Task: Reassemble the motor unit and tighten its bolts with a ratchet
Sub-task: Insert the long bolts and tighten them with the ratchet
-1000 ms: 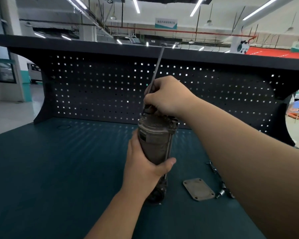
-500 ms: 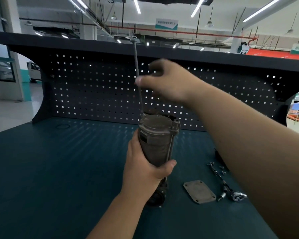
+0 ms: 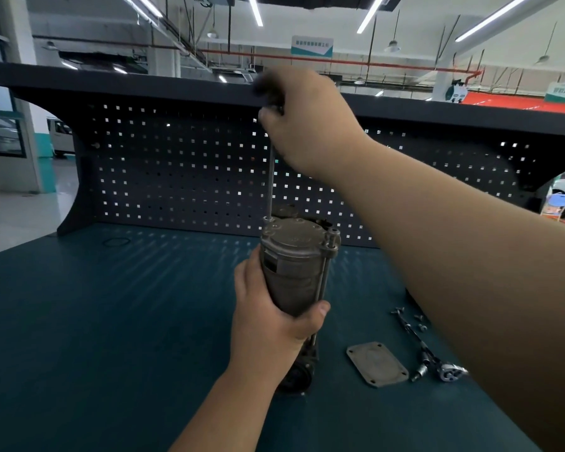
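Observation:
A grey cylindrical motor unit [image 3: 294,265] stands upright on the bench, and my left hand [image 3: 274,318] grips its body from the left. A long thin bolt [image 3: 270,184] rises straight up from a hole at the left rim of the motor's top cover. My right hand [image 3: 307,125] pinches the upper end of that bolt, well above the motor; the fingertips are blurred. A second long bolt [image 3: 323,282] runs down the motor's right side. The ratchet [image 3: 431,357] lies on the bench to the right.
A flat grey cover plate [image 3: 377,363] lies on the blue-green bench [image 3: 111,321] right of the motor, with a few small loose bolts [image 3: 419,321] beyond the ratchet. A dark pegboard back panel [image 3: 177,164] with a shelf closes the far side.
My right hand slid up the long bolt from the motor's top to the bolt's upper end. The bolt went from leaning right to standing vertical in the left hole. My left hand stayed.

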The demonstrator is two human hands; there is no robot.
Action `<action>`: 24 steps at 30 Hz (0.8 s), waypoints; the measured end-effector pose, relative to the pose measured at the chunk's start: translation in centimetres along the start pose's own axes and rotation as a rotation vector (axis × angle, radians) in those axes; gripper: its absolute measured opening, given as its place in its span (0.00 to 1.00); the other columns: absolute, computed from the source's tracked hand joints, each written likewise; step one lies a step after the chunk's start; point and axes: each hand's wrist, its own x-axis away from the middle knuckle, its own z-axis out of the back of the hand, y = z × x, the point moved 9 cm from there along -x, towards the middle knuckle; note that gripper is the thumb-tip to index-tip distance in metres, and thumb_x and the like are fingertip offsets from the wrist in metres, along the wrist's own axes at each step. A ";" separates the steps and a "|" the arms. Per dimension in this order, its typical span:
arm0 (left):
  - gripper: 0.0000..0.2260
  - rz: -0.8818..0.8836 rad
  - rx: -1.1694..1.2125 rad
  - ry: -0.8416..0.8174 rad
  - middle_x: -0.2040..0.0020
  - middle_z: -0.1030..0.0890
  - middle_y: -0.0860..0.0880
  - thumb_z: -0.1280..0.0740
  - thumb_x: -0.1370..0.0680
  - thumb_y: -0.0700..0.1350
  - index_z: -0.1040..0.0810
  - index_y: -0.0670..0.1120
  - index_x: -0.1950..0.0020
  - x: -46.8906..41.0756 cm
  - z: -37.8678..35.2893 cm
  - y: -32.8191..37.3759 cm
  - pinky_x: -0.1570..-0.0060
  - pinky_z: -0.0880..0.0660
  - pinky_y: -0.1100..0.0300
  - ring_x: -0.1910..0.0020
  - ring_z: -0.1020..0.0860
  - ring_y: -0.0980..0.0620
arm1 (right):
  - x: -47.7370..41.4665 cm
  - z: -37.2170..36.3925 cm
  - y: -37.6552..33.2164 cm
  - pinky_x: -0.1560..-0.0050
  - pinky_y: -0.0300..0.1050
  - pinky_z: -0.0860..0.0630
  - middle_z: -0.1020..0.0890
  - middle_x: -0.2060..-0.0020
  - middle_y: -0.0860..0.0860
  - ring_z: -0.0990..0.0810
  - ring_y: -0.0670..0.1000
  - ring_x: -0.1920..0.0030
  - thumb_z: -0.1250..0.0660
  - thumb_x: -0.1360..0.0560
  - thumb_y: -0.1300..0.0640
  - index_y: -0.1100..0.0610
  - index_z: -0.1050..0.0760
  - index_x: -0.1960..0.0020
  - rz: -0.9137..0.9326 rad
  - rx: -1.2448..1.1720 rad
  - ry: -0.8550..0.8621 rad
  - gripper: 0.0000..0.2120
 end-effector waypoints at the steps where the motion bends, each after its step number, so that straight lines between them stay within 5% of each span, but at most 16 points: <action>1: 0.43 -0.002 -0.008 0.004 0.42 0.36 0.59 0.29 0.42 0.65 0.37 0.53 0.29 0.0 0.0 0.1 0.56 0.34 0.82 0.43 0.33 0.70 | 0.2 -0.4 0.1 0.53 0.32 0.29 0.20 0.46 0.48 0.22 0.46 0.49 0.37 0.21 0.57 0.53 0.27 0.34 0.007 0.029 -0.043 0.16; 4: 0.44 -0.006 -0.052 0.041 0.40 0.41 0.61 0.31 0.41 0.66 0.35 0.49 0.29 0.1 0.4 0.4 0.56 0.33 0.79 0.44 0.33 0.66 | 1.3 -0.9 1.3 0.53 0.34 0.31 0.20 0.47 0.45 0.24 0.44 0.50 0.36 0.22 0.47 0.51 0.23 0.38 -0.032 -0.022 -0.072 0.15; 7: 0.42 0.002 -0.102 0.093 0.40 0.49 0.67 0.33 0.41 0.67 0.32 0.49 0.31 0.2 0.7 0.5 0.46 0.33 0.62 0.38 0.42 0.60 | 2.1 -0.8 3.1 0.60 0.27 0.33 0.20 0.51 0.43 0.23 0.42 0.53 0.40 0.20 0.48 0.51 0.23 0.39 -0.122 -0.153 -0.061 0.14; 12: 0.43 -0.003 -0.137 0.138 0.37 0.57 0.72 0.35 0.42 0.68 0.33 0.51 0.30 0.4 1.0 1.0 0.44 0.35 0.54 0.39 0.48 0.63 | 4.2 -3.4 4.3 0.79 0.28 0.39 0.25 0.78 0.39 0.30 0.38 0.80 0.43 0.18 0.50 0.54 0.21 0.45 -0.174 -0.260 -0.256 0.13; 15: 0.44 0.007 -0.091 0.106 0.35 0.57 0.72 0.33 0.42 0.66 0.34 0.49 0.29 0.3 0.7 0.7 0.41 0.33 0.62 0.34 0.44 0.61 | 4.5 -4.2 4.3 0.74 0.31 0.32 0.16 0.60 0.45 0.25 0.39 0.73 0.41 0.20 0.55 0.49 0.21 0.50 -0.159 -0.248 -0.296 0.09; 18: 0.45 0.031 -0.017 0.048 0.30 0.44 0.59 0.32 0.41 0.65 0.36 0.48 0.28 0.2 0.3 0.5 0.53 0.35 0.81 0.40 0.39 0.77 | 5.2 -5.6 4.5 0.69 0.25 0.30 0.19 0.61 0.41 0.22 0.39 0.61 0.38 0.22 0.57 0.46 0.21 0.56 -0.172 -0.177 -0.428 0.11; 20: 0.43 0.058 0.010 0.036 0.37 0.35 0.54 0.32 0.41 0.65 0.35 0.50 0.29 0.2 0.2 0.2 0.56 0.34 0.81 0.44 0.34 0.74 | 5.4 -6.0 4.8 0.72 0.22 0.33 0.20 0.64 0.38 0.24 0.36 0.63 0.36 0.24 0.57 0.45 0.20 0.59 -0.200 -0.181 -0.476 0.10; 24: 0.42 0.059 0.015 0.059 0.42 0.32 0.56 0.32 0.41 0.63 0.34 0.51 0.29 0.0 0.4 0.0 0.57 0.33 0.80 0.44 0.31 0.69 | 5.1 -6.4 4.5 0.68 0.29 0.27 0.17 0.60 0.42 0.21 0.40 0.59 0.32 0.25 0.54 0.50 0.17 0.55 -0.179 -0.087 -0.513 0.05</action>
